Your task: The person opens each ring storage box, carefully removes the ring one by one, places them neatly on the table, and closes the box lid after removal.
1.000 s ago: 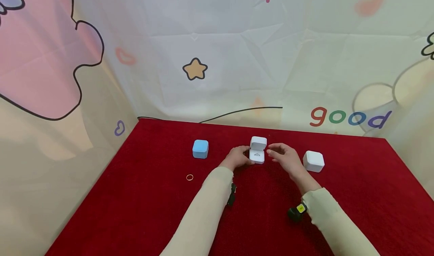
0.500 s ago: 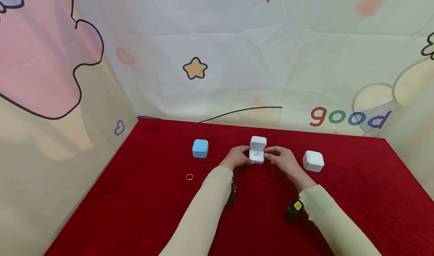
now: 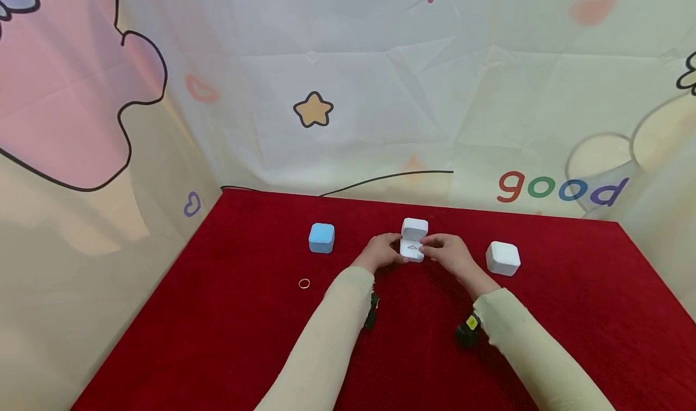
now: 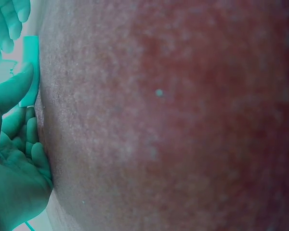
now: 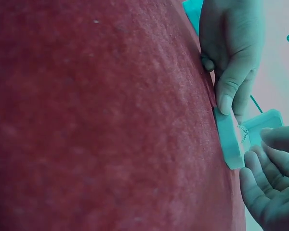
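Observation:
An open white ring box (image 3: 415, 228) stands on the red cloth, lid raised at the back, a silver-looking ring (image 3: 412, 247) upright in its insert. My left hand (image 3: 379, 252) holds the box at its left side; the right wrist view shows that thumb on the front of the base (image 5: 226, 137). From the right, my right hand (image 3: 450, 254) reaches over the box's edge. Its thumb and fingers are bent loosely and slightly apart beside the ring, which shows uncovered in the right wrist view. In the left wrist view the box (image 4: 32, 67) is seen edge-on behind the left thumb.
A closed blue box (image 3: 321, 238) stands to the left, with a gold-coloured ring (image 3: 304, 283) lying on the cloth in front of it. Right of my right hand is a closed white box (image 3: 502, 258). A printed curtain (image 3: 370, 127) hangs behind the red-covered table (image 3: 217, 338).
My right hand has moved left, from beside the ring box to over its right edge, close to the ring. The left hand has kept its hold and the box has stayed in place.

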`<state>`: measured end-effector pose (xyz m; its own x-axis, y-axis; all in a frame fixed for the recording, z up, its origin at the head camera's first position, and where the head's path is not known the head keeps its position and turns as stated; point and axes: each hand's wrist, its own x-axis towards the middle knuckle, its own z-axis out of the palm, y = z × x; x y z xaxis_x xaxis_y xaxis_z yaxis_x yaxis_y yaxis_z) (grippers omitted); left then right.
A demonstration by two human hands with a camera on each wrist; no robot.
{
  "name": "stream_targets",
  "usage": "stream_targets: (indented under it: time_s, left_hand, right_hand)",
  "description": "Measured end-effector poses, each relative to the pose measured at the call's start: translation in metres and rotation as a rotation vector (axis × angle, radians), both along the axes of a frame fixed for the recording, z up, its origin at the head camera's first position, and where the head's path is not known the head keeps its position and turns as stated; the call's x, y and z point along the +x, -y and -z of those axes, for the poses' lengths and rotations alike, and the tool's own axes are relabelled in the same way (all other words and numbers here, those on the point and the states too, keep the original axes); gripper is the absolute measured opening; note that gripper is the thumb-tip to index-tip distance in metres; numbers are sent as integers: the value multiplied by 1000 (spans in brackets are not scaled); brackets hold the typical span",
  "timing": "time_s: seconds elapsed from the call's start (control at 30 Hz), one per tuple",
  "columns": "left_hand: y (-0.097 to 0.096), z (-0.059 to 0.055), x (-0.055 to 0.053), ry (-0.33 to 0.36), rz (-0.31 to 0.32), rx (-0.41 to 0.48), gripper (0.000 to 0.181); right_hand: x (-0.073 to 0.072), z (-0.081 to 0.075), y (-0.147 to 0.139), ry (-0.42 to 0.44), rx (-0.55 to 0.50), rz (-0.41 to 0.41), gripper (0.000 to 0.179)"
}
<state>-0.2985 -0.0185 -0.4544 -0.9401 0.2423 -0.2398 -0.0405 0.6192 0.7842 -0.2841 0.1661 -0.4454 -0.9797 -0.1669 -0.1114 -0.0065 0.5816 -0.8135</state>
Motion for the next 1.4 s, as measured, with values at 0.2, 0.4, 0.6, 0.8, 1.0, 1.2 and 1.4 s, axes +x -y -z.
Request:
stream_targets:
  time_s: [0.2,0.4,0.6,0.8,1.0,1.2,1.4]
  left_hand:
    - [0,0,-1,-14,11,-19,62]
    - [0,-1,0,-18,16,-20,61]
    - [-1,-1,0,-18,18,-20,61]
    - [0,0,-1,-14,10,-7,61]
    - [0,1,0,-16,13,-5,61]
    - [0,1,-1,-22,19,-8,61]
    - [-1,2,-2,-30,8,0,61]
  right_hand:
    - [-5,-3,4,3,50,-23,34]
    - [-8,-1,6,6,86,-23,33]
    - [-11,3,5,8,104,-8,31]
    - [-14,6,6,-77,156,-31,25]
    - [-16,7,8,-120,210,-48,21]
    - [-17,6,8,-134,230,-52,17]
    - [-17,2,11,-141,249,-63,16]
